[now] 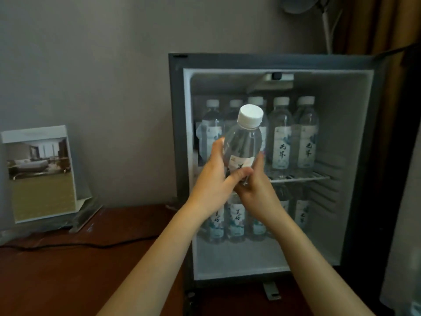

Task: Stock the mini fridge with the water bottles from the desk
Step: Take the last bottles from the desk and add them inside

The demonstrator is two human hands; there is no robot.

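A clear water bottle (243,142) with a white cap and a pale label is held upright in front of the open mini fridge (355,65). My left hand (214,176) wraps its lower left side and my right hand (255,185) grips its base from the right. Both hands touch each other under the bottle. Several matching bottles (281,133) stand on the upper wire shelf (300,177). More bottles (235,222) stand on the fridge floor, partly hidden behind my arms.
The dark wooden desk (68,270) lies to the left, with a black cable (79,244) across it. A standing photo card in a clear holder (41,174) sits at the back left. The fridge door (410,156) hangs open on the right, before a curtain.
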